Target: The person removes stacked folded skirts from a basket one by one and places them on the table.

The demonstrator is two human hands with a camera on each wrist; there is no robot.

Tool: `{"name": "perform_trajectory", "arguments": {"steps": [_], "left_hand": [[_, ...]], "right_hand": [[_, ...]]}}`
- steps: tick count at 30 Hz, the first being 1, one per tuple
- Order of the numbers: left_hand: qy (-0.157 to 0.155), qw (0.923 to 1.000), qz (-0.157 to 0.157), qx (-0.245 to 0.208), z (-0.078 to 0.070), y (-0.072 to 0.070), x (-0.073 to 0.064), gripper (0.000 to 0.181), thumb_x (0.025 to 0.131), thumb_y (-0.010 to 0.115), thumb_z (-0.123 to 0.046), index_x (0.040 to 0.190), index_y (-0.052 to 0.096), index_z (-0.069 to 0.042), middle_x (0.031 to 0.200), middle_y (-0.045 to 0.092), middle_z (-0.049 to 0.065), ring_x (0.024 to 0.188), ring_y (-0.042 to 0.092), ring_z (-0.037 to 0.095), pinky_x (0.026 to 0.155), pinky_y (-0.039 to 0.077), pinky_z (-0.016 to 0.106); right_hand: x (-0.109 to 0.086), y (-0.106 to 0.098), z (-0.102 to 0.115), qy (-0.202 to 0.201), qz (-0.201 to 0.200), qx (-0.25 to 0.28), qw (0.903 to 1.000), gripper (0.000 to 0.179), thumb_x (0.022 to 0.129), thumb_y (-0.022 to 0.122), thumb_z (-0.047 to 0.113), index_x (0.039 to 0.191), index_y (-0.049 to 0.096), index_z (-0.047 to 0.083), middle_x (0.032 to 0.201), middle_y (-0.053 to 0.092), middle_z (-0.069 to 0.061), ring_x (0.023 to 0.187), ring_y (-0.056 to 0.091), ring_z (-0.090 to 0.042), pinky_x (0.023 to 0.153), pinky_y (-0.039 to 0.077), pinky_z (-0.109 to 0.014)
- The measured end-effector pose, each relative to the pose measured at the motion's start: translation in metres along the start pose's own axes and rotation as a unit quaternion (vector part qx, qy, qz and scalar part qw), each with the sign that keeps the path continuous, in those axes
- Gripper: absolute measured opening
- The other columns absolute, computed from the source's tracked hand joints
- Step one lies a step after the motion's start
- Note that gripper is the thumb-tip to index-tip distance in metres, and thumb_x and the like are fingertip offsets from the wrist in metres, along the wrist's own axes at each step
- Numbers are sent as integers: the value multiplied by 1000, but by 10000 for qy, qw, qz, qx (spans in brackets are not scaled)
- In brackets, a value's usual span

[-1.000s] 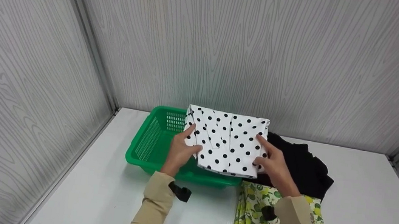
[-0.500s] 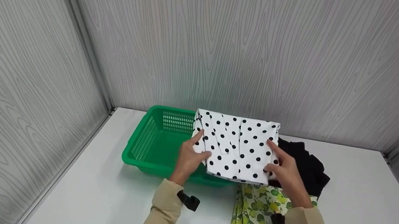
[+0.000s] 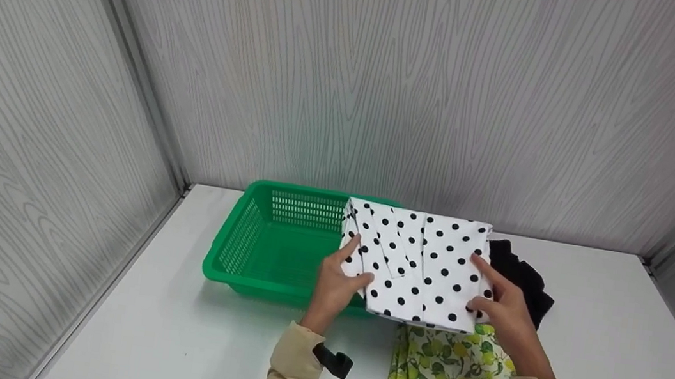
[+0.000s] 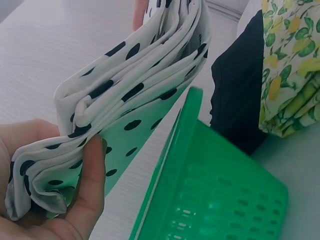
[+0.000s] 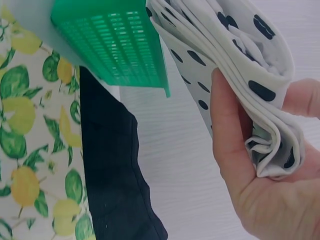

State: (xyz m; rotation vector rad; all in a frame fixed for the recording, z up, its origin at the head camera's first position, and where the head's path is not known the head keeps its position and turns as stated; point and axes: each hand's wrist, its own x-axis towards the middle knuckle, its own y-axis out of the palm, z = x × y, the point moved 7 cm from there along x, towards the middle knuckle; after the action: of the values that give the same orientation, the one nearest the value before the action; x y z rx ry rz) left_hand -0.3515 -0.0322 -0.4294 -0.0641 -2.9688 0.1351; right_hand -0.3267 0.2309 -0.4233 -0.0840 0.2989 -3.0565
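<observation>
A folded white cloth with black polka dots (image 3: 412,263) is held up between both hands, its layers stacked thick at the sides. My left hand (image 3: 337,283) pinches its left edge, thumb on top and fingers partly hidden beneath. On the opposite edge my right hand (image 3: 506,307) grips it the same way. In the left wrist view, the folded layers of the dotted cloth (image 4: 125,95) bulge between thumb and fingers. The right wrist view has the right hand (image 5: 250,165) curled round the rolled end. The cloth overlaps the right part of a green plastic basket (image 3: 261,284) in the head view.
Right of the basket lies a black cloth (image 3: 520,276), partly covered from view by the dotted one. Nearer the front is a folded lemon-print cloth (image 3: 449,377). All stand on a white table (image 3: 166,323), with grey wood-grain panels (image 3: 351,75) behind and at the sides.
Both hands have carried the dotted cloth to the right and slightly nearer, away from over the basket. More of the basket's inside shows, and less of the black cloth.
</observation>
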Motion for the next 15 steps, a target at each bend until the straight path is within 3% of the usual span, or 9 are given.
{"name": "perform_trajectory", "arguments": {"steps": [1,3,6,7,8,10,13,15], "left_hand": [[-1,10000,9,7,0,3,-1,69,75,64,1,139,40,-13,142,34,11,38,26,9,42,32,22],[43,10000,-15,39,0,7,-3,69,75,64,0,138,40,-14,142,34,10,51,40,7,42,32,22],[138,9999,-8,66,1,14,-5,68,75,64,1,138,41,-13,141,36,10,52,38,12,42,30,23],[167,9998,-19,72,1,17,-5,68,74,64,1,138,42,-12,141,37,10,62,44,12,43,32,23],[222,9997,-17,61,1,19,-6,68,74,63,2,137,42,-11,140,38,11,72,49,13,44,32,23],[250,9997,-3,3,3,25,-9,68,74,63,3,137,42,-9,140,38,11,75,52,19,44,33,23],[262,9996,-49,-68,-4,33,-18,67,74,63,6,136,42,-6,139,39,12,102,48,21,45,33,22],[303,9995,-88,-89,-12,37,-25,66,73,63,7,135,42,-3,138,40,15,102,49,24,44,31,23]], "right_hand": [[-2,-2,-1,-33,14,-33,10000,77,77,51,-13,144,29,16,148,17,-13,123,34,-30,74,49,-26],[-5,-7,-2,-147,53,-55,9999,77,76,51,-13,144,28,15,149,16,-11,127,30,-29,77,47,-24],[-10,-13,-5,-278,88,-86,9995,77,77,51,-13,145,28,14,150,15,-10,130,25,-27,77,47,-23],[-11,-16,-7,-297,88,-96,9995,76,77,51,-13,145,27,15,150,14,-9,130,25,-27,77,47,-23],[-12,-18,-8,-288,68,-87,9995,77,77,51,-13,145,27,14,150,14,-11,128,27,-28,77,47,-23],[-16,-22,-12,-256,49,-126,9996,76,78,51,-13,145,27,15,150,13,-12,128,28,-28,74,47,-24],[-22,-28,-16,-120,-7,-261,9996,76,78,52,-11,145,27,16,150,14,-14,121,35,-25,73,48,-26],[-26,-32,-17,-94,-15,-327,9994,76,79,52,-11,145,27,17,149,15,-16,118,38,-25,72,48,-27]]}}
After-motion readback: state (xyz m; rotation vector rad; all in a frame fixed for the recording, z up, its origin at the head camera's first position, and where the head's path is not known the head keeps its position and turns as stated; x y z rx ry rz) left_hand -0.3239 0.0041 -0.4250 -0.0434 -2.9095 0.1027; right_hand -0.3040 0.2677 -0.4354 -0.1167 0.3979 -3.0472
